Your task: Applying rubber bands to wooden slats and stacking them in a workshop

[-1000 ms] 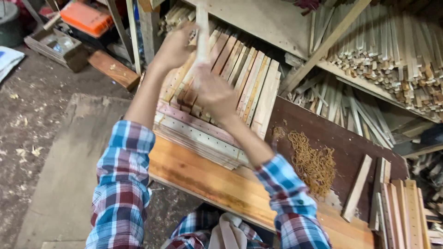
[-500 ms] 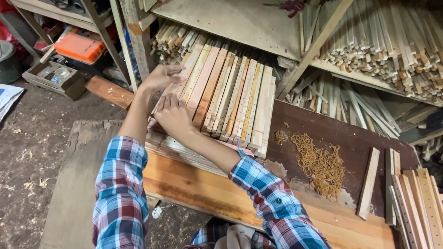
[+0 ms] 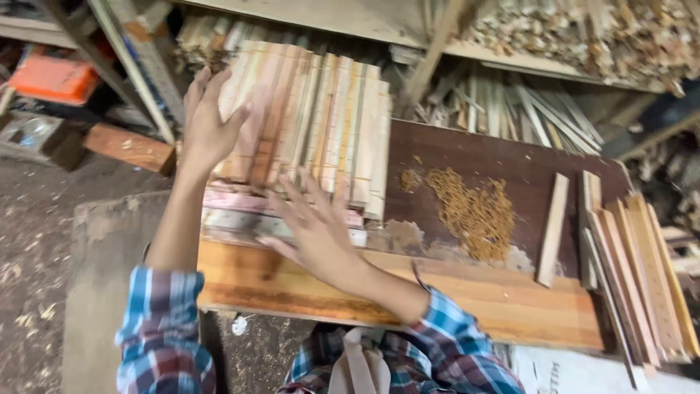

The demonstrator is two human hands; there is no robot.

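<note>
- The left hand (image 3: 208, 124) lies flat and unclenched against the left edge of the row of wooden slats (image 3: 313, 124).
- The right hand (image 3: 317, 230), fingers spread, grasping nothing, hovers at the slats' near ends.
- The slats sit on the bench (image 3: 467, 299), left of a sawdust pile (image 3: 470, 211).

This is a woodworking workshop. Thin wooden slats (image 3: 313, 124) lie side by side in a row on the worn wooden counter (image 3: 467, 292), with a pile of sawdust shavings (image 3: 470, 211) to their right and more loose strips (image 3: 634, 270) at the right edge. At the far side, rough timber shelves (image 3: 510, 51) are crammed with bundles of cut sticks (image 3: 510, 109). The floor (image 3: 36, 241) on the left is bare dirt strewn with wood chips, with an orange case (image 3: 55, 76) farther back.
</note>
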